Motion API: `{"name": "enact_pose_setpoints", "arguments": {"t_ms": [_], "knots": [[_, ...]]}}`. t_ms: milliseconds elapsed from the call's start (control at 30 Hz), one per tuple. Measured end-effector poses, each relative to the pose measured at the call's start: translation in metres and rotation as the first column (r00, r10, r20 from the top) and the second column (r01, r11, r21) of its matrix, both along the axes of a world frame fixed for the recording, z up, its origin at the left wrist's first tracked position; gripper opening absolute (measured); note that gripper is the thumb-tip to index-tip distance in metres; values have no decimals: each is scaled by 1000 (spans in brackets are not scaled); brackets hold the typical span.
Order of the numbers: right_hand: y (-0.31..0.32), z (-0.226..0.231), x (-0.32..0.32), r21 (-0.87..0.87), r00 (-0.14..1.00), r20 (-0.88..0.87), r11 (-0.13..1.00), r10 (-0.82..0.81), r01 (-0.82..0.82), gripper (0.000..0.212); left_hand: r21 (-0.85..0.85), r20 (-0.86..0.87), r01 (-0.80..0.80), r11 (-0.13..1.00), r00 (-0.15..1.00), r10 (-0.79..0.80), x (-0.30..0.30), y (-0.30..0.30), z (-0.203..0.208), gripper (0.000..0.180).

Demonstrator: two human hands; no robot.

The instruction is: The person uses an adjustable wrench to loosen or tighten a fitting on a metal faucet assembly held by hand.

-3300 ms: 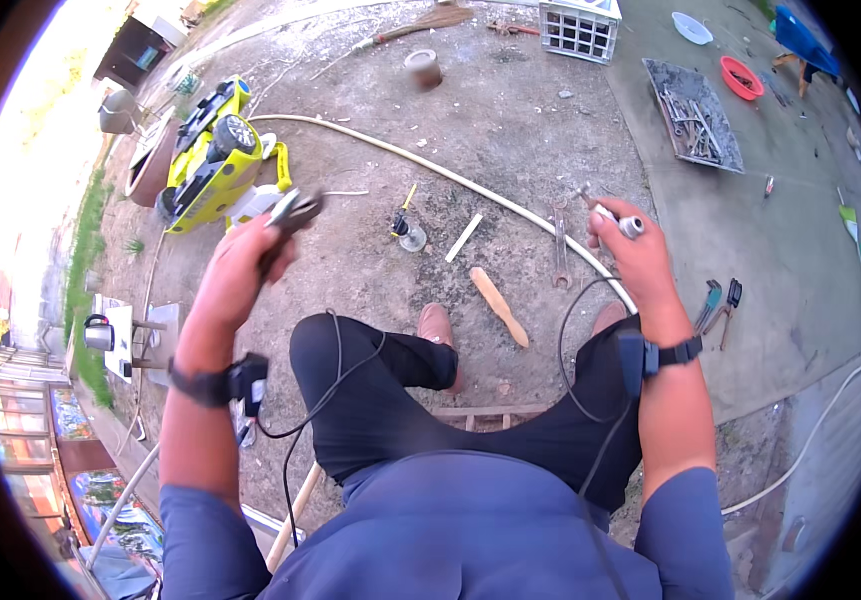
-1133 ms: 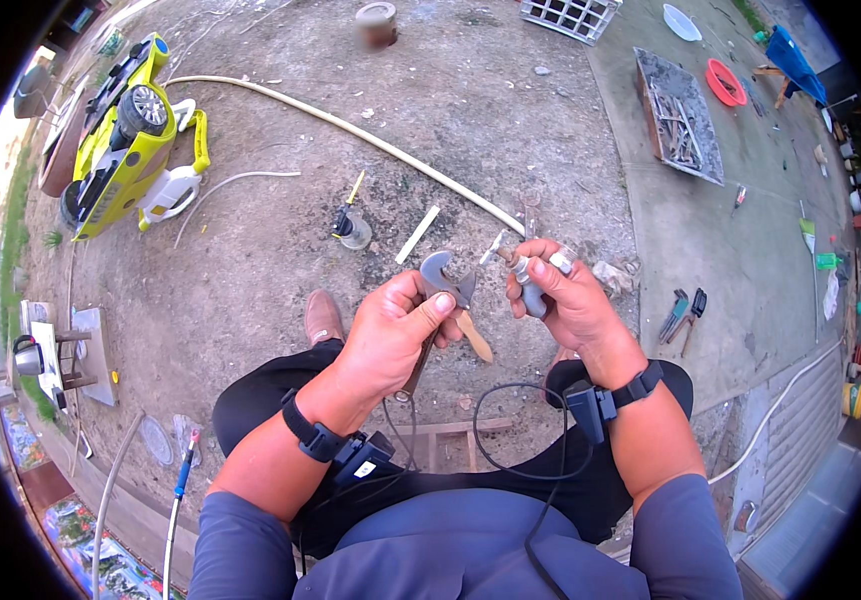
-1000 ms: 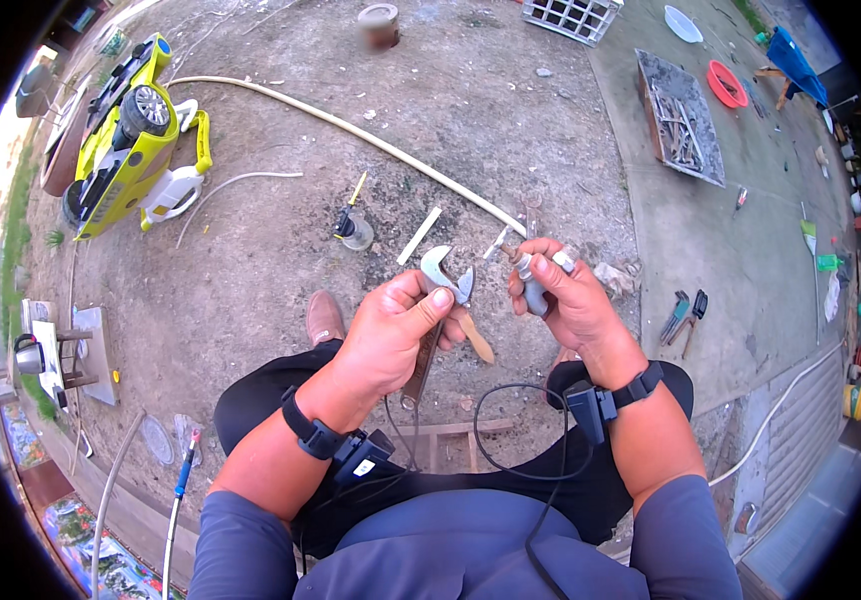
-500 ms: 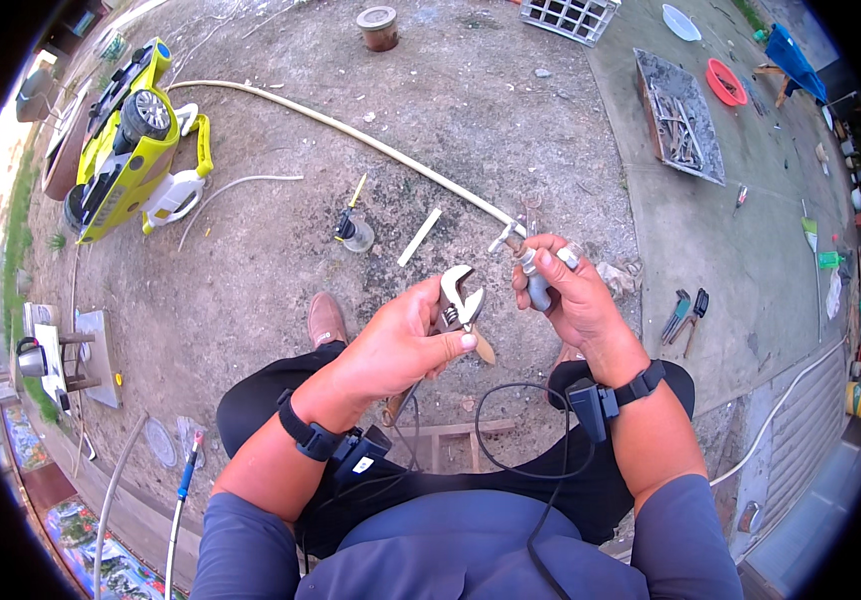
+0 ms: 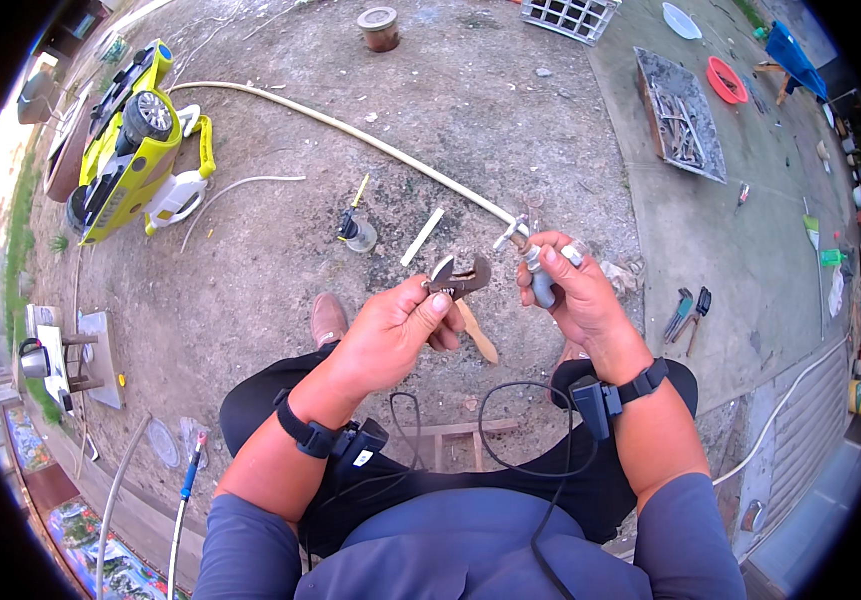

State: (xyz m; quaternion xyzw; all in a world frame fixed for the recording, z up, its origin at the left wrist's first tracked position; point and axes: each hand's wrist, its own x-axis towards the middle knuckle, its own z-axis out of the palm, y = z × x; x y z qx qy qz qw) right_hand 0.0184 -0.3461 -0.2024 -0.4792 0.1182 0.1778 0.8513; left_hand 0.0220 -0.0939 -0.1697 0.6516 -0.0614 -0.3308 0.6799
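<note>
Above bare ground (image 5: 280, 235), a left hand (image 5: 400, 325) pinches an adjustable wrench (image 5: 466, 280) near its head, just left of the tap (image 5: 531, 260) clasped in the curled right hand (image 5: 577, 292). Handling both well likely means steadying the tap's body and setting the wrench jaws snugly; the tap looks dull grey, its T-shaped handle (image 5: 510, 236) on the far side.

This looks like a home yard: dirt (image 5: 510, 110), toy car (image 5: 128, 182) (tipped).
</note>
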Motion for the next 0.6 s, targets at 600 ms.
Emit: {"name": "enact_pose_setpoints", "arguments": {"t_ms": [600], "knots": [[1, 3, -1, -5, 1000, -28, 1000, 2, -3, 33, 29, -156, -49, 998, 986, 53, 4, -5, 16, 29]]}}
